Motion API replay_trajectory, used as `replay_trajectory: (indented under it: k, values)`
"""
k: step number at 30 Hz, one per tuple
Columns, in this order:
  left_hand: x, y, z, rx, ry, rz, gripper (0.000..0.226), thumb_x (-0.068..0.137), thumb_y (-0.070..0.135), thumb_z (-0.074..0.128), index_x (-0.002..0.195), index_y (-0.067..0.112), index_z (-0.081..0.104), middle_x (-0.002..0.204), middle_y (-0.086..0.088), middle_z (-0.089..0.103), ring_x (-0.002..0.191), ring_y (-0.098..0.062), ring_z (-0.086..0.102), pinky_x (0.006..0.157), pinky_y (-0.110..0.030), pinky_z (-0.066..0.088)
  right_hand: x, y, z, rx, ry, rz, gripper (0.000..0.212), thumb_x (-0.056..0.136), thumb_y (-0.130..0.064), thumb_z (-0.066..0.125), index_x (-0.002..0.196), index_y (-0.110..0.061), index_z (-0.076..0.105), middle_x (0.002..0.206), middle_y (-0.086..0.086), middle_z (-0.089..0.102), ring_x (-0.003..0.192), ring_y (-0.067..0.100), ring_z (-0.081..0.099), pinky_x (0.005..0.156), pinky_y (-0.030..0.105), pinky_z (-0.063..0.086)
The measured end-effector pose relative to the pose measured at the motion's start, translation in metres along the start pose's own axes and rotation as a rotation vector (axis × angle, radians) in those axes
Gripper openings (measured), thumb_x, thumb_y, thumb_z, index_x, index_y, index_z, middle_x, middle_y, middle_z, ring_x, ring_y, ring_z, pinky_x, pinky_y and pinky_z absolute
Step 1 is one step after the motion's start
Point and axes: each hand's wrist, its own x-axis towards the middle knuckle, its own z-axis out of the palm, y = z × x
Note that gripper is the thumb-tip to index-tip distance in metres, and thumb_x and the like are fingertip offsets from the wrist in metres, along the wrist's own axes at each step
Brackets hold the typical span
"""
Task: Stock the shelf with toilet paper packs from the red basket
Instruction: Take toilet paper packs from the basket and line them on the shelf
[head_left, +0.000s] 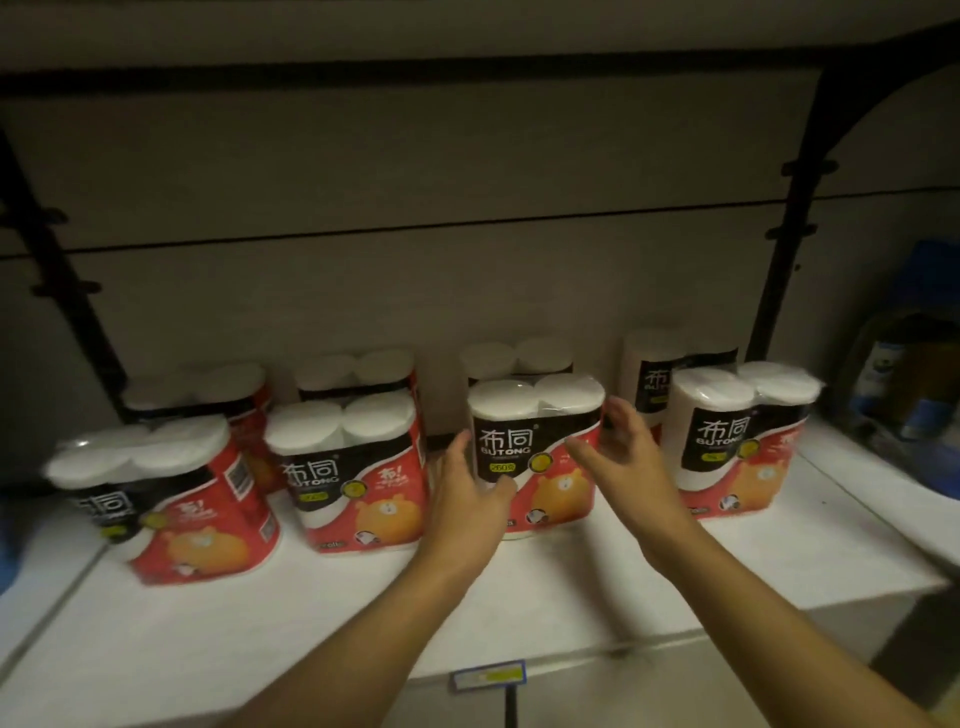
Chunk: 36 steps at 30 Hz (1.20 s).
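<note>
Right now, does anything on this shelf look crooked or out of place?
Yes. The front-left pack is turned at an angle and leans, unlike its upright, forward-facing neighbours. The hands flank the middle front pack.

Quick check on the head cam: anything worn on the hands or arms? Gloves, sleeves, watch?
Nothing worn that shows. The left hand and the right hand are bare, without gloves, and I see no rings. Both forearms are bare down to the frame's bottom edge: no sleeves, watch or bands in view.
</note>
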Motion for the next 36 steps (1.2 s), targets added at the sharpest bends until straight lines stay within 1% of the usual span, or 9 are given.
replay_trajectory:
  k: [4,8,13,17,23,26,29,32,36]
  values:
    - [0.012,-0.002,0.008,-0.071,-0.043,-0.114,0.078,0.076,0.020,0.065,0.144,0.026,0.029,0.138,0.000,0.051,0.119,-0.022,0.055,0.101,-0.043,0.047,0.014,0.016,0.001,-0.020,-0.008,0.109,0.087,0.080,-0.035,0.074,0.148,-0.034,0.020,0.145,-0.006,0.044,0.125,0.015,0.050,0.103,0.039,0.045]
    - [0.013,-0.008,0.008,-0.036,-0.186,-0.102,0.076,0.068,0.019,0.073,0.134,0.032,0.037,0.123,0.003,0.062,0.112,-0.017,0.061,0.097,-0.036,0.050,0.012,0.024,0.001,0.004,-0.088,0.155,0.066,0.080,-0.024,0.074,0.136,-0.032,0.039,0.121,-0.006,0.060,0.101,0.004,0.059,0.077,0.023,0.049]
    - [0.012,-0.011,0.010,-0.003,-0.254,-0.078,0.100,0.050,0.038,0.070,0.141,0.037,0.030,0.130,0.008,0.059,0.117,-0.015,0.058,0.101,-0.041,0.047,0.015,0.030,-0.004,0.009,-0.068,0.153,0.063,0.081,-0.023,0.072,0.135,-0.035,0.043,0.121,-0.005,0.063,0.111,0.013,0.060,0.092,0.033,0.049]
    - [0.017,-0.015,0.006,0.001,-0.225,-0.091,0.089,0.062,0.027,0.069,0.141,0.035,0.029,0.130,0.006,0.058,0.117,-0.016,0.057,0.100,-0.042,0.048,0.011,0.031,0.000,-0.006,-0.109,0.149,0.067,0.081,-0.023,0.073,0.137,-0.038,0.040,0.120,-0.008,0.063,0.109,0.008,0.059,0.089,0.031,0.048]
    - [0.021,-0.023,0.006,0.013,-0.194,-0.112,0.089,0.077,0.018,0.068,0.147,0.034,0.017,0.143,0.003,0.047,0.127,-0.021,0.049,0.105,-0.046,0.043,0.009,0.034,-0.008,-0.030,-0.157,0.149,0.077,0.085,-0.022,0.070,0.146,-0.038,0.027,0.139,-0.007,0.050,0.126,0.014,0.048,0.101,0.037,0.043]
    - [0.026,-0.022,0.000,-0.003,-0.181,-0.114,0.095,0.074,0.029,0.076,0.148,0.032,0.016,0.146,0.002,0.043,0.128,-0.021,0.048,0.106,-0.045,0.042,0.011,0.037,-0.015,-0.030,-0.160,0.156,0.093,0.073,-0.055,0.073,0.148,-0.039,0.021,0.148,-0.010,0.040,0.134,0.015,0.040,0.109,0.041,0.036]
    - [0.028,-0.018,-0.005,-0.135,-0.229,-0.096,0.103,0.062,0.072,0.068,0.147,0.041,0.018,0.145,0.012,0.039,0.130,-0.015,0.043,0.110,-0.044,0.036,0.017,0.036,-0.019,0.157,-0.076,0.212,0.110,0.055,-0.091,0.051,0.147,-0.034,0.030,0.148,-0.007,0.043,0.133,0.015,0.042,0.110,0.041,0.031]
    - [0.046,-0.022,-0.004,-0.338,-0.075,-0.142,0.097,0.060,0.085,0.054,0.143,0.038,0.036,0.139,0.014,0.050,0.121,-0.010,0.050,0.101,-0.036,0.039,0.030,0.036,-0.020,0.282,-0.036,0.235,0.082,0.082,-0.075,0.029,0.147,-0.024,0.034,0.148,-0.001,0.044,0.136,0.019,0.041,0.112,0.041,0.028]
    - [0.071,-0.017,0.004,-0.380,0.091,-0.287,0.048,0.089,0.057,0.039,0.114,0.022,0.060,0.108,0.000,0.066,0.097,-0.019,0.060,0.096,-0.040,0.044,0.063,0.035,-0.015,0.314,0.025,0.294,0.052,0.096,-0.054,0.035,0.131,-0.021,0.053,0.135,0.005,0.057,0.128,0.026,0.049,0.113,0.046,0.032]
